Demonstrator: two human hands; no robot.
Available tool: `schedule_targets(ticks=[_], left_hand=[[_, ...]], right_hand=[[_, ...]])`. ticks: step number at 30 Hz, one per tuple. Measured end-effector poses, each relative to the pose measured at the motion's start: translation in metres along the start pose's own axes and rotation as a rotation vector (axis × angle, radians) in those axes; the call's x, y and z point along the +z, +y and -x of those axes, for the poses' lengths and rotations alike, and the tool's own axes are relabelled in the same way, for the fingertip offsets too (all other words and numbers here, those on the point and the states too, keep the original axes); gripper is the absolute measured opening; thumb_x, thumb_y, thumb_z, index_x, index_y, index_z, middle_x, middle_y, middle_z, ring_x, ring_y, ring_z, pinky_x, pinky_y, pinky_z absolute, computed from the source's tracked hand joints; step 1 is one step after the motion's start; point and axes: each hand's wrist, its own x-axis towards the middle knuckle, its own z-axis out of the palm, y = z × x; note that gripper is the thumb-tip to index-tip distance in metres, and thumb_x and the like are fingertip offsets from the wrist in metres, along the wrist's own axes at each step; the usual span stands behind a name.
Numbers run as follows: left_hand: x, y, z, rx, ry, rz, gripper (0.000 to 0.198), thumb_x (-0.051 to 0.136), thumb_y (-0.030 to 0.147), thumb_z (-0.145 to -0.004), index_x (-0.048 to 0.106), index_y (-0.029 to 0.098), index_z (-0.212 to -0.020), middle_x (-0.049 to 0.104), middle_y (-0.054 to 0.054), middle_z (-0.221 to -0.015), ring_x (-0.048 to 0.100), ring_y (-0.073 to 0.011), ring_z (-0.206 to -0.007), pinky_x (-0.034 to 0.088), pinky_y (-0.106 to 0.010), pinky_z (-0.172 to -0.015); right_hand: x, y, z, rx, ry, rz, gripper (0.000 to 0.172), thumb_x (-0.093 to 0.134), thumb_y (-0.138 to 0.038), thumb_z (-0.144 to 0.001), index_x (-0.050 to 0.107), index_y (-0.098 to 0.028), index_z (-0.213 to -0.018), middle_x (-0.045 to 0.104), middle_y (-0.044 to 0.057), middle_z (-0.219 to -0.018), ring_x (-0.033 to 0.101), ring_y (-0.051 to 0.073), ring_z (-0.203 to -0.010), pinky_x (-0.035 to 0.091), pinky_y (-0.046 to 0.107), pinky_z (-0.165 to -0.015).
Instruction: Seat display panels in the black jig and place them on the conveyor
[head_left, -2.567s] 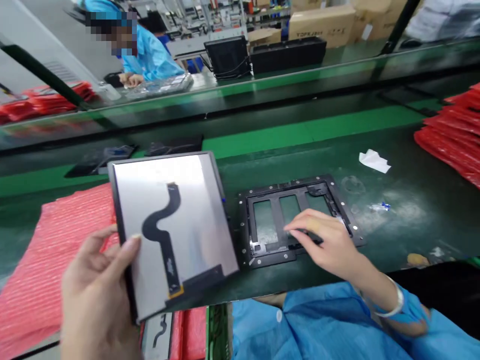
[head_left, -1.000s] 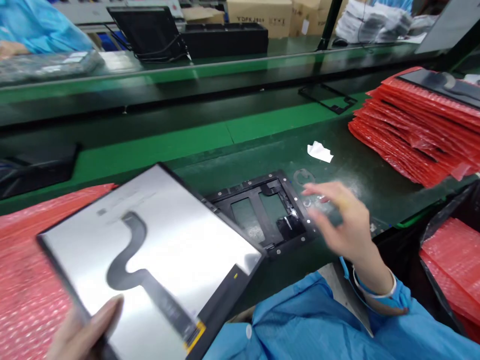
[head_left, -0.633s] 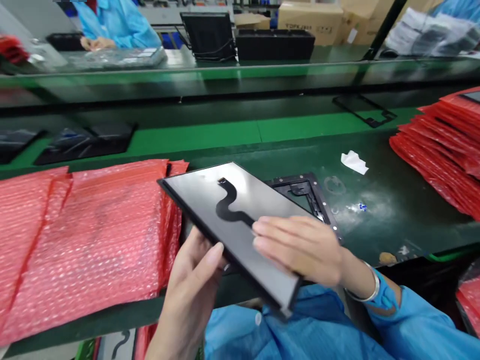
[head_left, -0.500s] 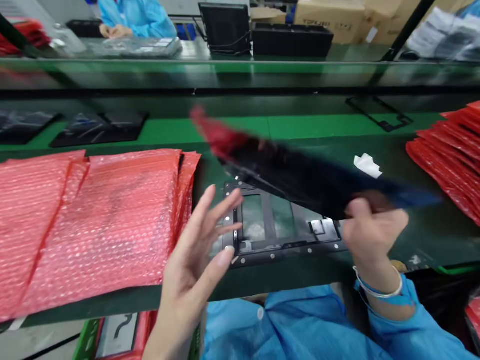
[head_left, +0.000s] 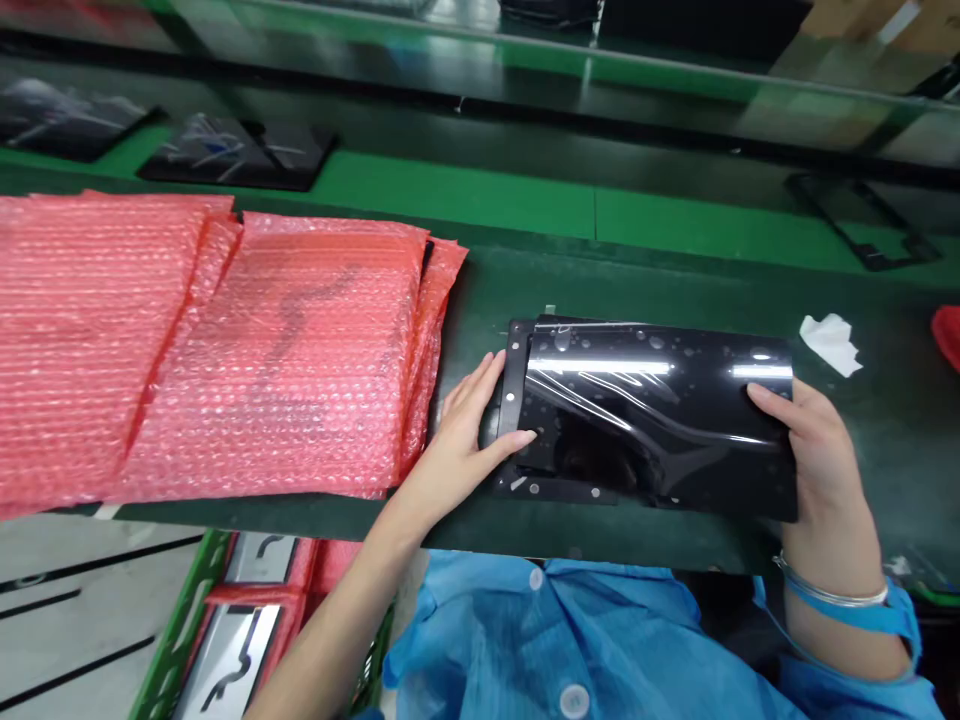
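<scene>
A glossy black panel (head_left: 637, 410), flexible-looking and dotted with bubble-like marks, lies over a dark frame (head_left: 513, 370) on the green bench. Only the frame's left end and part of its lower edge show. My right hand (head_left: 817, 450) grips the panel's right end, thumb on top and fingers underneath. At the other end, my left hand (head_left: 480, 420) rests along the frame's left edge, its fingers stretched and its thumb tip touching the panel's corner.
Stacks of red bubble-wrap bags (head_left: 292, 360) cover the bench to the left. A crumpled white tissue (head_left: 831, 342) lies at right. Behind are dark panels (head_left: 240, 155) and a thin black frame (head_left: 862, 225). Below left stands a green crate (head_left: 176, 625) with red-wrapped items.
The panel, tilted in the air before, has come down over the frame. My left hand has moved onto the frame's left edge; my right hand still holds the panel. The view has tilted downward.
</scene>
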Motion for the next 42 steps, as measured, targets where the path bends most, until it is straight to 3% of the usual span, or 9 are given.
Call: schedule_targets(ticks=[5, 11, 19, 27, 42], left_hand=[[0.004, -0.005, -0.001, 0.102, -0.005, -0.136, 0.084, 0.056, 0.059, -0.089, 0.019, 0.024, -0.156, 0.027, -0.015, -0.161, 0.017, -0.0290, -0.151, 0.018, -0.052, -0.121], [0.009, -0.008, -0.001, 0.148, -0.022, -0.212, 0.085, 0.058, 0.054, -0.089, 0.016, 0.024, -0.157, 0.026, -0.016, -0.161, 0.016, -0.0277, -0.151, 0.018, -0.052, -0.121], [0.009, -0.004, -0.001, 0.118, -0.041, -0.269, 0.075, 0.060, 0.048, -0.090, 0.025, 0.029, -0.154, 0.023, -0.014, -0.162, 0.014, -0.0272, -0.152, 0.019, -0.054, -0.120], [0.009, -0.005, -0.001, 0.176, -0.026, -0.299, 0.050, 0.060, 0.043, -0.091, 0.052, 0.034, -0.140, 0.023, -0.013, -0.162, 0.017, -0.0318, -0.151, 0.023, -0.060, -0.117], [0.009, -0.007, -0.001, 0.207, 0.004, -0.267, 0.050, 0.062, 0.041, -0.091, 0.053, 0.034, -0.139, 0.024, -0.012, -0.162, 0.020, -0.0336, -0.150, 0.025, -0.063, -0.116]], right_hand=[[-0.001, 0.001, -0.001, 0.026, 0.007, 0.032, 0.029, 0.085, -0.028, -0.053, 0.073, -0.021, -0.078, 0.075, 0.006, -0.079, 0.074, 0.031, -0.079, 0.061, 0.040, -0.071], [-0.004, 0.001, 0.000, -0.013, -0.007, 0.115, 0.023, 0.080, -0.030, -0.060, 0.072, -0.021, -0.080, 0.075, 0.008, -0.091, 0.073, 0.031, -0.086, 0.059, 0.042, -0.076], [-0.003, 0.002, -0.004, -0.006, -0.013, 0.112, 0.021, 0.078, -0.027, -0.059, 0.071, -0.022, -0.078, 0.075, 0.009, -0.092, 0.072, 0.031, -0.087, 0.059, 0.044, -0.076], [-0.003, -0.002, -0.004, 0.051, -0.028, 0.128, 0.029, 0.080, -0.029, -0.058, 0.072, -0.022, -0.085, 0.075, 0.008, -0.095, 0.072, 0.031, -0.085, 0.059, 0.042, -0.073], [0.003, -0.010, -0.013, 0.050, -0.050, 0.229, 0.037, 0.083, -0.035, -0.056, 0.070, -0.022, -0.087, 0.075, 0.006, -0.084, 0.071, 0.027, -0.074, 0.059, 0.038, -0.066]])
